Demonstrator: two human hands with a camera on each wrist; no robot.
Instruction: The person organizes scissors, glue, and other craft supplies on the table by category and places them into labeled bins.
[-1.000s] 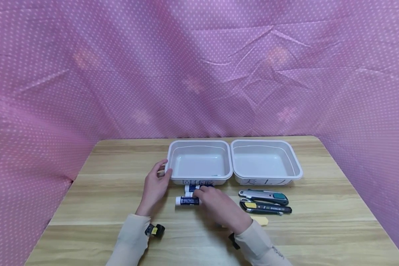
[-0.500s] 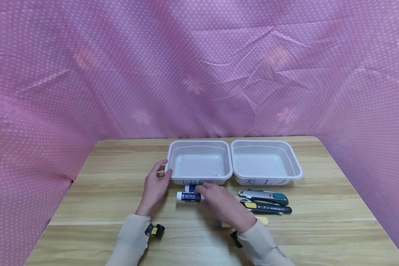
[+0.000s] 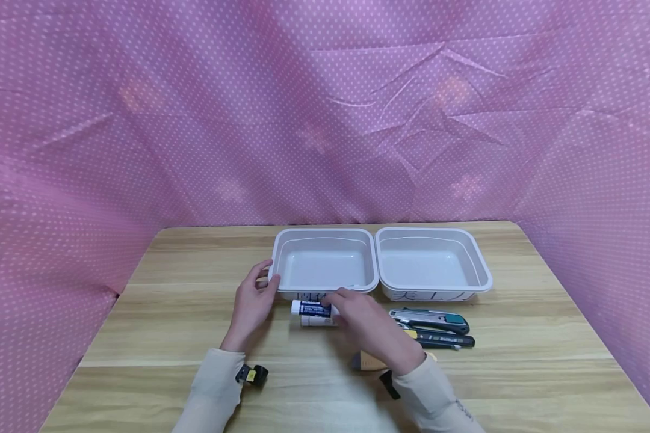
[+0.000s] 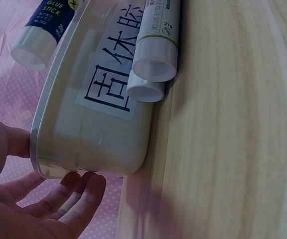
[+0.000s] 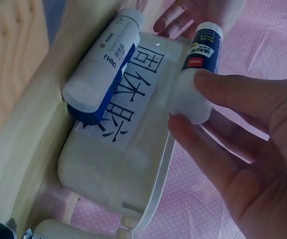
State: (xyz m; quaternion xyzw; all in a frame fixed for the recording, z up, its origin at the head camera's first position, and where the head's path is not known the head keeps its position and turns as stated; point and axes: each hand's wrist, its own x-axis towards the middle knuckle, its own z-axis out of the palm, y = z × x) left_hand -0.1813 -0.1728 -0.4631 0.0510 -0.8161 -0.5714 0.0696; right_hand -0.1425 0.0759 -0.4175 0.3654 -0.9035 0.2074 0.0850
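Observation:
My right hand pinches a navy glue stick by its white end, between thumb and fingers. In the right wrist view this glue stick is off the table, close to the rim of the left white plastic box. At that box's left front corner, my left hand grips the rim, thumb in front and fingers against the side wall. Two more glue sticks lie along the labelled front wall: a white one and a blue one mostly hidden behind it.
A second white box stands right beside the first. Two utility knives lie in front of it, one grey and green, one black and yellow. A yellow-orange object is partly hidden under the right wrist. Pink dotted cloth hangs behind.
My right hand has picked up the front navy glue stick and carried it up toward the left box. A white glue stick now shows below it. The left hand has stayed put.

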